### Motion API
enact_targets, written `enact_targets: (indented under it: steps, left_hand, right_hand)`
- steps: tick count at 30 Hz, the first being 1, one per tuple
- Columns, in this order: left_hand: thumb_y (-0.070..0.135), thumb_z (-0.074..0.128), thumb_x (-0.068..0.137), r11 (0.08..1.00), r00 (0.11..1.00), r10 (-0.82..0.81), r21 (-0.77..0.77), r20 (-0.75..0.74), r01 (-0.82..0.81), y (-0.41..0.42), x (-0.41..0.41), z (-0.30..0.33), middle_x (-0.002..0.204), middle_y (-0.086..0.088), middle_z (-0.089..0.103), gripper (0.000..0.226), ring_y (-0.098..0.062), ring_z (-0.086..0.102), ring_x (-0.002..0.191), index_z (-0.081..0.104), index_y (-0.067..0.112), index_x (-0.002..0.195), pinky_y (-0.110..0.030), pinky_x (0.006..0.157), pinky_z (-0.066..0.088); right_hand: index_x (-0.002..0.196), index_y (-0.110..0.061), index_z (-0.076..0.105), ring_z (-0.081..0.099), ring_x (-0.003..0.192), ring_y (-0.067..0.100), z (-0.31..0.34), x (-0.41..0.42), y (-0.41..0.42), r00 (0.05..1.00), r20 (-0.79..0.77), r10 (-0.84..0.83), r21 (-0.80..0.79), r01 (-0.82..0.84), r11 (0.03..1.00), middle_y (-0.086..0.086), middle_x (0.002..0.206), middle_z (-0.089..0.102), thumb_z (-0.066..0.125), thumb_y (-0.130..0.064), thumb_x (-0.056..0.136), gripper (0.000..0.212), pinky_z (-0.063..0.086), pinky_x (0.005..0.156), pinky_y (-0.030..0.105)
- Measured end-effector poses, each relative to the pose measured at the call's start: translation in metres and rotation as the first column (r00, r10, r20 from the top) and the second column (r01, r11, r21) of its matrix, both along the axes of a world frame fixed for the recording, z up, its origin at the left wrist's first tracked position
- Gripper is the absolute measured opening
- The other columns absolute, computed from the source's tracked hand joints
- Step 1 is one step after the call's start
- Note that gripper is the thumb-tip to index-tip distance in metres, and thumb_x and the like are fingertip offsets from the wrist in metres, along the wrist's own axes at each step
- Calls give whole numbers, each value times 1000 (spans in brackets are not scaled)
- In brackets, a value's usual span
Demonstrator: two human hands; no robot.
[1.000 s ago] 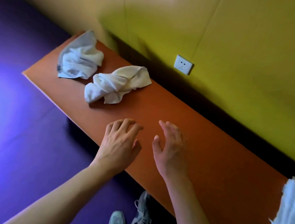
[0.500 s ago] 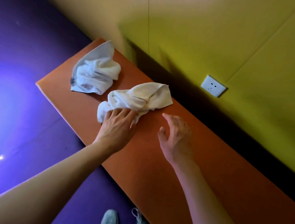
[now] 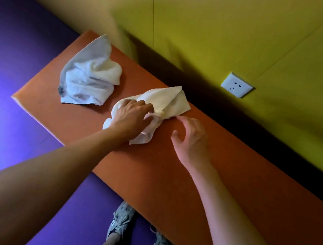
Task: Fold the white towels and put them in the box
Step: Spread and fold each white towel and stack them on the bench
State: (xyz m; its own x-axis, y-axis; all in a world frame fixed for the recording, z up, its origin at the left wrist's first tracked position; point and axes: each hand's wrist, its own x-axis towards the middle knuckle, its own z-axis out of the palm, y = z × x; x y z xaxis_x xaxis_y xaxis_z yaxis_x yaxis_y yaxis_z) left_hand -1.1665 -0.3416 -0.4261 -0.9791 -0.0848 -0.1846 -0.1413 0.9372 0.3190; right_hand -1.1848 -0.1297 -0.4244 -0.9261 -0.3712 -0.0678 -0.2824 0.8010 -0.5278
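Note:
Two crumpled white towels lie on a long orange table (image 3: 170, 174). My left hand (image 3: 130, 118) grips the nearer towel (image 3: 167, 100) at its bunched middle, covering part of it. My right hand (image 3: 191, 140) hovers just right of that towel with fingers apart and curled, its fingertips close to the towel's edge but holding nothing. The second towel (image 3: 91, 75), with a small grey tag, rests untouched near the table's far left end. No box is in view.
A yellow-green wall with a white power socket (image 3: 237, 84) runs along the table's far side, with a dark gap between. Purple floor lies to the left and below. My grey shoes (image 3: 122, 221) stand at the table's near edge.
Both hands have reached forward to the nearer towel. My left hand went from hovering, to resting on it, to gripping it. The view has shifted left, and a white towel stack at the right left the frame.

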Motion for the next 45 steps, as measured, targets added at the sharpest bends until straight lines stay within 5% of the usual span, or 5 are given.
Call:
enact_targets:
  steps: [12,18,31,38,45]
  left_hand:
    - [42,62,95,853,994,-108,511,-29,107,-2,57,90,89,7,65,21,-13,61,87,62,21,97,-33,78,50]
    - [30,62,96,696,997,-70,716,-9,56,13,55,144,73,4,60,18,-10,51,70,61,17,83,-33,67,41]
    - [49,62,80,876,881,-468,171,68,452,48,70,198,74,3,55,27,-29,55,80,58,24,88,-37,68,44]
    - [26,70,83,912,908,-380,-90,179,400,39,95,208,92,-8,71,11,-36,65,89,69,21,93,-35,65,46]
    - [15,78,74,962,960,-237,-171,-148,212,41,138,225,68,-13,66,18,-38,63,61,66,15,87,-34,49,39]
  right_hand:
    - [94,-24,51,62,87,16,64,21,-6,962,267,62,-223,-1,975,-4,96,63,55,-26,96,5,49,64,23]
    - [96,-21,60,52,63,9,132,43,24,998,55,10,-187,1,982,-11,74,55,61,-32,95,11,32,52,12]
    - [99,-13,64,66,78,31,211,93,132,980,-191,-58,159,90,983,3,85,70,66,-19,93,9,41,73,36]
    - [78,-22,59,47,54,5,238,137,182,987,97,-131,53,126,991,-12,61,52,77,-43,83,28,31,50,26]
    - [93,-22,67,65,85,25,249,169,237,967,253,14,462,-133,877,-5,84,63,72,-44,81,26,49,68,34]
